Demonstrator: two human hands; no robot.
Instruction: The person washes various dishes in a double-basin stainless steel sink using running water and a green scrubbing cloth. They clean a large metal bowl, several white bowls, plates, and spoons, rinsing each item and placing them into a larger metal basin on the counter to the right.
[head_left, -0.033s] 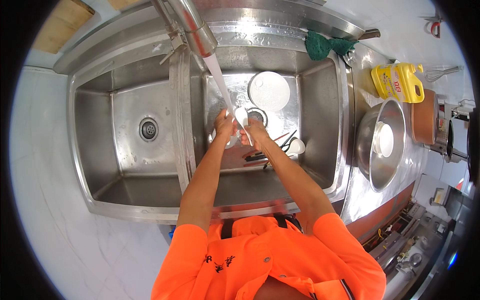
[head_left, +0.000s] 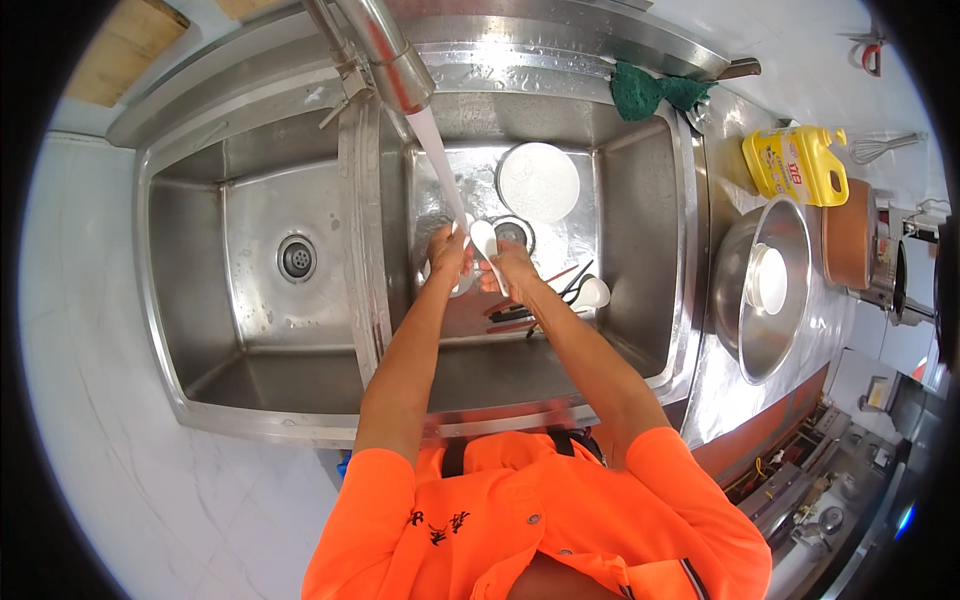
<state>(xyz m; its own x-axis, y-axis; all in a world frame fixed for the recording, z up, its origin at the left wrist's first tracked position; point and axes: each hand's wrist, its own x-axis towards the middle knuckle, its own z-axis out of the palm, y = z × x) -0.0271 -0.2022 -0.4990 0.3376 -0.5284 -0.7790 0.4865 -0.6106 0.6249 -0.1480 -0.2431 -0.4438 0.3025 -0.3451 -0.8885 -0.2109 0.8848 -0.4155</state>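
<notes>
White spoon (head_left: 484, 238) | right hand (head_left: 514, 268) pinching it | left hand (head_left: 449, 253) by stream (head_left: 438, 160), grip unclear

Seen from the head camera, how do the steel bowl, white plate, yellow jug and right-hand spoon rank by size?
Steel bowl: largest
Yellow jug, white plate: too alike to rank
White spoon: smallest

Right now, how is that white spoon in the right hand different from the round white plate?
The white spoon is held in the right hand, while the round white plate lies in the metal sink. The spoon is small and narrow; the plate is wide. Both are white.
</notes>
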